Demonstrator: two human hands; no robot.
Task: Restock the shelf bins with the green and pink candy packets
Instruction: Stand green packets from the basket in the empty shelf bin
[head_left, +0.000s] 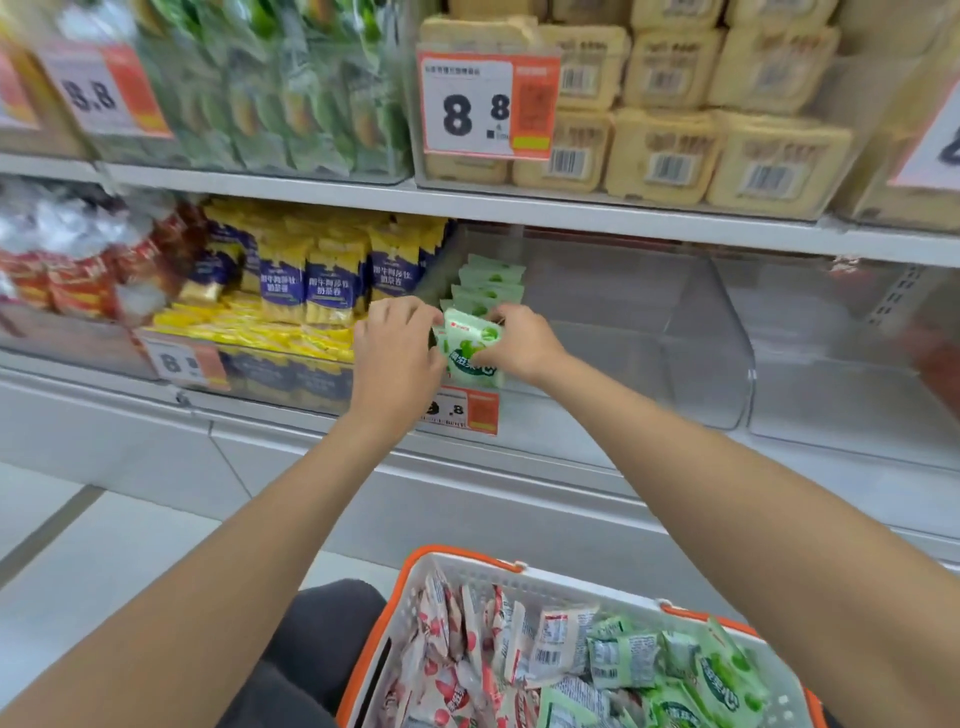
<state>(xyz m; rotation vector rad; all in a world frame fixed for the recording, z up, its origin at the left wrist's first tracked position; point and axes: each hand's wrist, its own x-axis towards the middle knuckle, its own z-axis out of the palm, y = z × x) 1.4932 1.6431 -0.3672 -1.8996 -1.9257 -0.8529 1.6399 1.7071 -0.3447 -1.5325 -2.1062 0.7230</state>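
Fingers (410, 312) curled round green packets (469, 340), left hand (397, 358) beside right hand (521, 344)

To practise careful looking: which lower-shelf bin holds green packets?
The clear bin beside the yellow packets, with a green row; its right neighbour shows none.

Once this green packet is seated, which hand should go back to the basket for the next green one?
Probably the right hand: in the basket, loose green packets lie on the right, under the right forearm; pink packets fill the left. The left hand can steady the held packet.
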